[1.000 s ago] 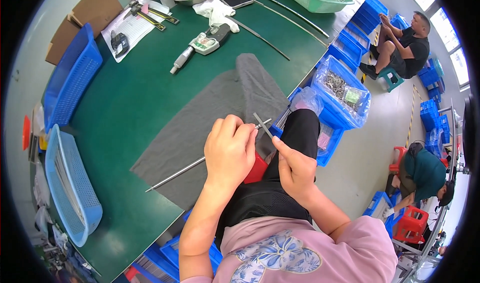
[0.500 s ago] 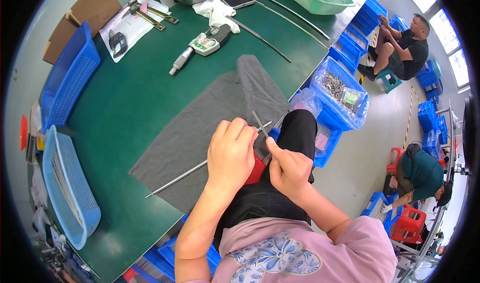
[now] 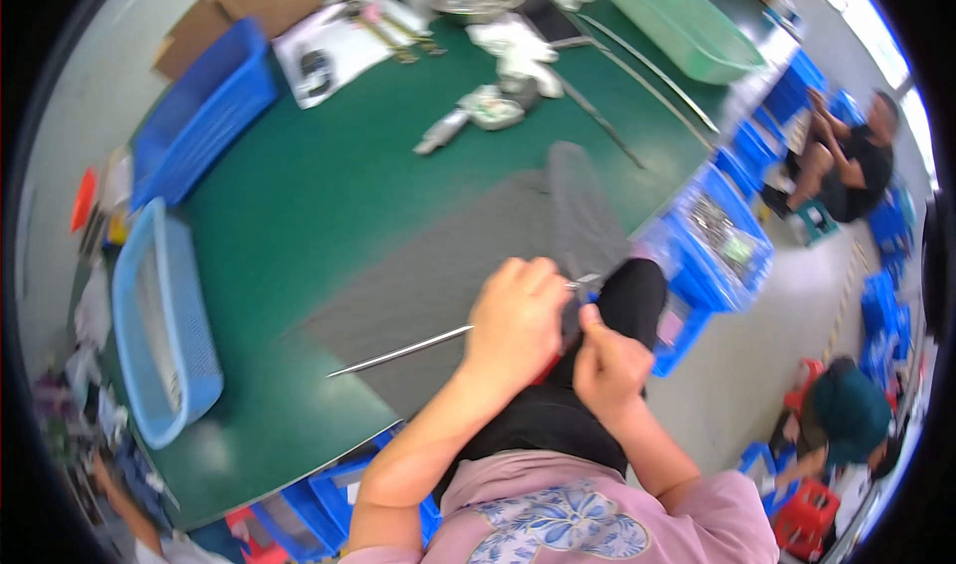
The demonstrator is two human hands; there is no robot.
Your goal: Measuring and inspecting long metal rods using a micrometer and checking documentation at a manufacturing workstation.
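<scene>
My left hand (image 3: 518, 320) is closed around a thin metal rod (image 3: 403, 352). The rod's long tapered end points left over the table, and its short end comes out beside my right hand. My right hand (image 3: 609, 363), closed with the thumb up, grips a narrow flat grey strip (image 3: 588, 283) laid across that short end. Motion blur hides the strip's exact kind. Under the rod a dark grey cloth (image 3: 458, 240) covers part of the green table (image 3: 269, 216). Both hands are close to the table edge, above my lap.
A digital micrometer (image 3: 488, 108), a white rag (image 3: 513, 51) and several long rods lie farther back. A blue basket (image 3: 204, 106) and a light-blue basket (image 3: 129, 335) line the left; a green basket (image 3: 687, 26) stands far right. Blue bins (image 3: 712, 235) hold small metal parts. Two co-workers sit at right.
The whole view has shifted, so the table things now appear farther right, and the picture is more blurred. My hands keep the same grips. A person's arm has appeared at lower left.
</scene>
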